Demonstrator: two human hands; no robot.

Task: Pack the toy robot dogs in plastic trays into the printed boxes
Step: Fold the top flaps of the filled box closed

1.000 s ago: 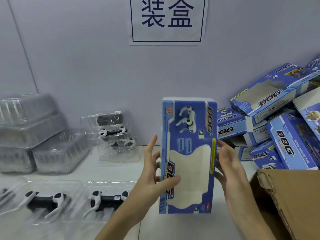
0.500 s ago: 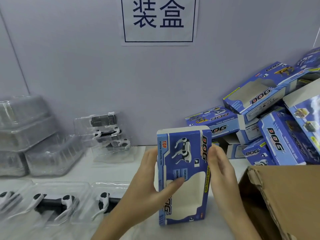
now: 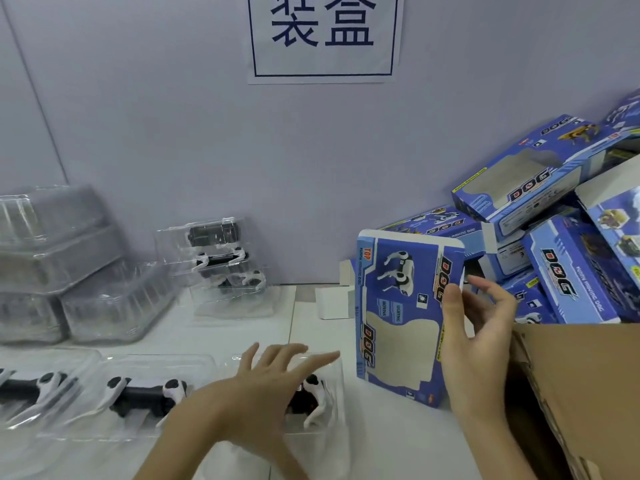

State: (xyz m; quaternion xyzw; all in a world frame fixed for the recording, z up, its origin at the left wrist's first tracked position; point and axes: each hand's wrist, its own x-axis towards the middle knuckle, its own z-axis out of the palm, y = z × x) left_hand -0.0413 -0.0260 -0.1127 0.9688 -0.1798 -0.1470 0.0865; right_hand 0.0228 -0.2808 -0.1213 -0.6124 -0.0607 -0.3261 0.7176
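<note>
At the far left of the counter [image 3: 311, 320], toward its back edge, clear empty trays [image 3: 69, 265] are stacked in a blurred heap against the wall. Along the front edge runs a row of plastic trays with black-and-white toy robot dogs lying in them: one cut off at the left border [image 3: 31, 389], one beside it [image 3: 145, 396], and a third tray [image 3: 318, 400] nearer the middle. Behind these, near the back edge, a small stack of filled trays [image 3: 225, 265] rests by the wall. The left hand [image 3: 270, 386] is spread above the third tray, fingers straight and fanned, gripping nothing; whether the fingertips touch the plastic cannot be told. On the wall above the middle hangs a white paper sign [image 3: 323, 36] with two large dark characters in a frame. Just right of the third tray, a blue printed box [image 3: 401, 317] stands upright on the counter, its window panel facing the camera and a white flap [image 3: 332, 301] showing behind its left side. The right hand [image 3: 481, 344] holds this box by its right edge, thumb on the printed front and the other fingers loosely bent behind it. Further right, a pile of blue boxes [image 3: 568, 244] leans against the wall at the counter's back right corner. A brown cardboard carton [image 3: 588, 393] occupies the front right corner, just beside the right hand.
</note>
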